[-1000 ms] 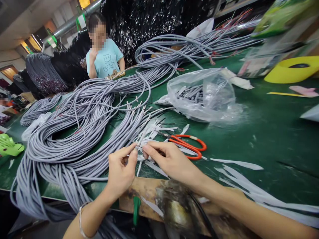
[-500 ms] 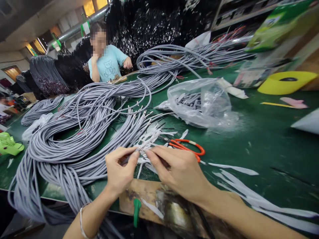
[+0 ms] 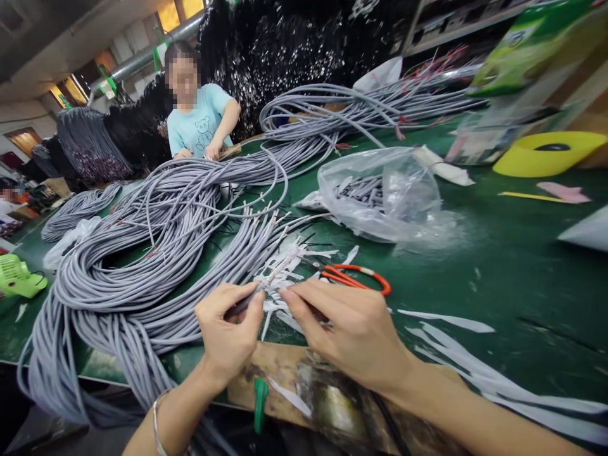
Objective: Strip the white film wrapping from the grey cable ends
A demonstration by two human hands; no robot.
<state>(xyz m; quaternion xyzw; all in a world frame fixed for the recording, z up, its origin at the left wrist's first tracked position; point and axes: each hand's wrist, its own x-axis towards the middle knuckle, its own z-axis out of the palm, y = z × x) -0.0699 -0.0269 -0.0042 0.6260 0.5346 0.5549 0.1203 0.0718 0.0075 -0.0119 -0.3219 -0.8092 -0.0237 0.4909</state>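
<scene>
My left hand (image 3: 228, 335) is closed in a pinch around a grey cable (image 3: 239, 306). The cable's stripped whitish end (image 3: 274, 273) sticks out up and to the right. Close by on the right, my right hand (image 3: 349, 326) has thumb and forefinger pinched together near that end; what lies between these fingertips is too small to make out. White strip scraps (image 3: 294, 253) lie behind and below the fingertips. Orange-handled scissors (image 3: 354, 273) rest just beyond my right hand, partly covered by it.
Grey cable bundles (image 3: 137, 278) fill the table's left and back. A clear bag of short grey pieces (image 3: 380, 196) stands beyond the scissors. Long white strips (image 3: 494, 373) lie at right. A wooden board (image 3: 266, 361) is at the front edge. A co-worker (image 3: 202, 120) is across the table.
My hands have drawn slightly apart, and more of the cable's stripped end shows. The co-worker across the table has lowered a hand from the face to the work.
</scene>
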